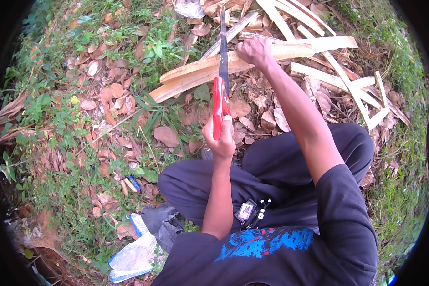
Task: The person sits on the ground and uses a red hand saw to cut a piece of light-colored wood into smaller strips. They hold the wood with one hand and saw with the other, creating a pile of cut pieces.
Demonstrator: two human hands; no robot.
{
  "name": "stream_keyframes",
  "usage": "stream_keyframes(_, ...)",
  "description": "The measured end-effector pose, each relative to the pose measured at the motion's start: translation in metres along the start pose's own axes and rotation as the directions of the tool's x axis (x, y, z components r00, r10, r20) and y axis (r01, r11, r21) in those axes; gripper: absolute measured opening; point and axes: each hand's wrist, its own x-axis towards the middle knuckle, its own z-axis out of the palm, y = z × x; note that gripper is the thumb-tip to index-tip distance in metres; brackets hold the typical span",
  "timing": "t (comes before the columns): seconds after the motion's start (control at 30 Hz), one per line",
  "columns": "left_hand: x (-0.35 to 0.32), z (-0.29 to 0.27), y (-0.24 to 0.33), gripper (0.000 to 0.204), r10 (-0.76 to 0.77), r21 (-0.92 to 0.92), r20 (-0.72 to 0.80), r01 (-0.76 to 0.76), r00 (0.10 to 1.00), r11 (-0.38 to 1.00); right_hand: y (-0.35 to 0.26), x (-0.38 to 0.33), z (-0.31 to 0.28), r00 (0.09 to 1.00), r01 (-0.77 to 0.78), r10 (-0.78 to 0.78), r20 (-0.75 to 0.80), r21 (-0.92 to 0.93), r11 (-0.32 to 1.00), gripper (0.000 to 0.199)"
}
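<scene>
My left hand (220, 136) is closed around the red handle (218, 107) of a hand saw. The saw's dark blade (224, 50) points away from me and lies across a pale wooden plank (190, 71). Just right of the blade, my right hand (256, 51) is closed on the plank, its fingertips partly hidden. A second pale strip (176, 88) lies under or alongside that plank, on the near side. The plank's right end (333, 44) overlaps other strips of wood.
More thin wooden strips (338, 71) lie crossed at the right and far side. Dry leaves (167, 136) and grass cover the ground. Beside my left knee are a blue-and-white plastic bag (136, 257), a dark bag (162, 221) and small wooden-coloured pieces (126, 186).
</scene>
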Motion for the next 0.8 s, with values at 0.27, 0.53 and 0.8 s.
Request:
stream_keyframes(0.27,0.004,0.001,-0.009,0.015,0.020,0.124,-0.021,-0.017,1.000,0.992,0.009,0.023,-0.006,0.946,0.235,-0.144,0.290,-0.308,0.922,0.027)
stream_keyframes(0.53,0.001,0.015,-0.012,0.016,0.018,0.149,-0.050,-0.011,0.999,0.989,0.014,0.002,0.014,0.926,0.240,-0.301,-0.229,-0.261,0.935,0.039)
stream_keyframes(0.8,-0.051,0.014,-0.016,0.013,0.017,0.351,-0.070,0.008,0.997,0.936,0.009,0.010,-0.001,0.996,0.075,-0.067,0.059,-0.139,0.988,0.042)
